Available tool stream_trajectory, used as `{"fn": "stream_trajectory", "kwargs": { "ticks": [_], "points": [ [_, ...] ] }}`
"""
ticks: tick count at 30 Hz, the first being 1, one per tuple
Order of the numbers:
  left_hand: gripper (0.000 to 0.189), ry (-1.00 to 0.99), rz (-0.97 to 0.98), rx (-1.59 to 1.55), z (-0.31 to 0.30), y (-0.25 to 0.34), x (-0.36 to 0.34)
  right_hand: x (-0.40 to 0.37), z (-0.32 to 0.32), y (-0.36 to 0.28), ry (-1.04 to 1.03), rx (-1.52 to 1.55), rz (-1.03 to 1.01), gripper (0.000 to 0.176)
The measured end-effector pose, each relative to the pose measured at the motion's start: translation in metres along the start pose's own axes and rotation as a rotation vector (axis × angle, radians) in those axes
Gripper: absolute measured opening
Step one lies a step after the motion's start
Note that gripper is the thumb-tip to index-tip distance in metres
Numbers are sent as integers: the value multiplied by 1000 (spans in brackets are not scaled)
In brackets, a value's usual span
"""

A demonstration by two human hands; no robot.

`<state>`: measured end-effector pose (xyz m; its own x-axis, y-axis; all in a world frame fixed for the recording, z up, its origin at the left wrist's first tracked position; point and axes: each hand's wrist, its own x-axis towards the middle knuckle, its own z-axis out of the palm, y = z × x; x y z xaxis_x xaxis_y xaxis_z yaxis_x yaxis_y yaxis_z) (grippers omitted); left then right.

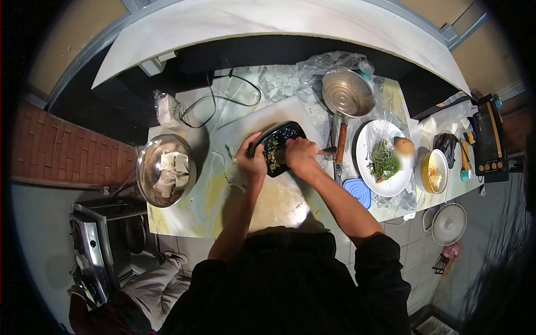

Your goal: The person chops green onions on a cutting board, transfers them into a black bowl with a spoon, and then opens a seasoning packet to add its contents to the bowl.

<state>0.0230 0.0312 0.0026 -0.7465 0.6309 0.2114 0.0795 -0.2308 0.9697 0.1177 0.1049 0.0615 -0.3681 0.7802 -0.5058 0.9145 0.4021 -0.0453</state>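
My left hand [252, 158] grips the left rim of a black bowl [298, 129], tilted over the white cutting board. Chopped pale-green bits [273, 157] lie inside it. My right hand [301, 154] is closed at the bowl's right side, around a utensil [328, 151] whose dark rounded end sticks out to the right. The other end is hidden by the hand and bowl, so its kind cannot be made out. Beneath the bowl the white cutting board [234, 133] rests on the marbled counter [218, 209].
Left stands a steel bowl [191, 184] with pale wrapped blocks. To the right are a saucepan [349, 92], a blue lid [357, 192], a white plate [393, 187] with cut greens and a yellow bowl [429, 174]. A cable [259, 95] lies behind. Another person [159, 293] is at lower left beside a stove [92, 245].
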Motion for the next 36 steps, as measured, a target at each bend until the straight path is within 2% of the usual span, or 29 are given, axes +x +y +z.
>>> {"fn": "stream_trajectory", "kwargs": {
  "ticks": [1, 3, 5, 8, 14, 17, 21, 23, 33, 36],
  "points": [
    [28, -8, 6, -20, 0, -2, 3, -2, 0, 1, 14, 2, -4, 25],
    [26, -18, -8, -18, 0, -4, 1, -12, 13, 10, 245, 26, -109, 19],
    [25, 1, -50, -82, 2, -3, 2, -20, 15, 20, 250, 25, -127, 17],
    [25, -5, -55, -55, 1, 1, 1, -24, 14, 31, 236, 12, 26, 21],
    [28, 22, -13, -81, 5, -8, -3, -11, 18, 31, 222, 134, 155, 21],
    [28, 9, 9, -93, 6, -10, -4, -9, 12, 27, 126, 211, 168, 22],
    [28, 7, 13, -82, 7, -11, -4, -7, 15, 28, 96, 259, 179, 23],
    [28, 6, 12, -69, 7, -11, -2, -7, 20, 27, 54, 202, 85, 23],
    [29, -18, 11, -69, 5, -11, 2, 0, 15, 25, 0, 233, 110, 24],
    [29, -16, -17, -143, 6, -8, 1, 3, 20, 22, 61, 201, 98, 22]
  ]
}}
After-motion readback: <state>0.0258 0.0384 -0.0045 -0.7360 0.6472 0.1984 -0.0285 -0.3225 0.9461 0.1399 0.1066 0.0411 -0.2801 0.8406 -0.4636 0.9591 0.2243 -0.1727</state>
